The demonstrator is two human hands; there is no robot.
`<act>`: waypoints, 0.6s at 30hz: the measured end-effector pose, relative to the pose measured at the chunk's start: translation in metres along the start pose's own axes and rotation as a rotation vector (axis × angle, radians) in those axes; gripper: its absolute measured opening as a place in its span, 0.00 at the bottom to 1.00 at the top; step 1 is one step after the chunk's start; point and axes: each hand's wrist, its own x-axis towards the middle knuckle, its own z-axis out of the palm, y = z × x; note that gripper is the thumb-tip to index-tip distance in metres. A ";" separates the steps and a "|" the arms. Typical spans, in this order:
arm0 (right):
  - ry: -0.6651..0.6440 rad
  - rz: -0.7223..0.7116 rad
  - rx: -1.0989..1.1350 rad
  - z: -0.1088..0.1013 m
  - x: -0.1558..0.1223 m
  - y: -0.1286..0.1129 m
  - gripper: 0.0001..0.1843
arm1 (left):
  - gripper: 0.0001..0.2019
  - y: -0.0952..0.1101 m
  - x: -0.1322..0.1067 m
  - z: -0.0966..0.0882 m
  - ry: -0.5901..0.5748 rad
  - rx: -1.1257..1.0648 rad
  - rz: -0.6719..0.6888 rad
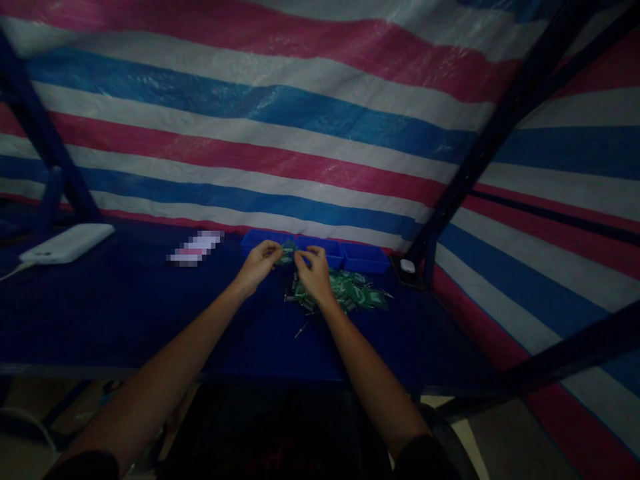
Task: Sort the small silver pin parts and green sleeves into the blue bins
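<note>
My left hand (261,265) is closed in a pinch on a small green, partly see-through packet (287,253), held up in front of the blue bins. My right hand (314,272) meets it from the other side, thumb and forefinger pinched at the packet's right edge. What is inside the packet is too dark and small to tell. Beneath and beside my right hand lies a pile of similar green packets (350,291), with thin metal pieces sticking out. One loose thin metal piece (301,329) rests on the table in front of the pile.
Three blue bins (366,258) stand in a row behind my hands. On the dark blue table (150,313) are a white power bank (69,243) with a cable, a blurred-out flat object (196,249), and a white case (407,266) on a dark item. Striped sheeting and metal posts enclose the table.
</note>
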 end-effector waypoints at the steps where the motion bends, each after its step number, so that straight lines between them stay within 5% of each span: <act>1: 0.019 0.072 0.035 0.000 0.001 -0.001 0.15 | 0.07 0.001 -0.002 0.002 0.002 0.087 0.103; 5: -0.009 0.173 0.158 -0.002 0.003 -0.007 0.21 | 0.05 0.004 -0.010 0.007 -0.102 0.383 0.452; 8: -0.010 0.094 0.154 -0.002 0.001 -0.007 0.14 | 0.08 0.006 -0.010 0.006 -0.206 0.403 0.438; 10: 0.041 -0.004 0.062 -0.002 0.000 -0.005 0.12 | 0.10 0.006 -0.008 0.004 -0.224 0.318 0.302; 14: 0.013 -0.224 -0.072 -0.001 -0.004 -0.003 0.15 | 0.19 0.005 0.000 -0.002 -0.159 -0.007 -0.191; 18: -0.090 -0.319 -0.118 0.003 -0.010 -0.003 0.18 | 0.11 0.004 0.003 -0.004 -0.081 -0.243 -0.485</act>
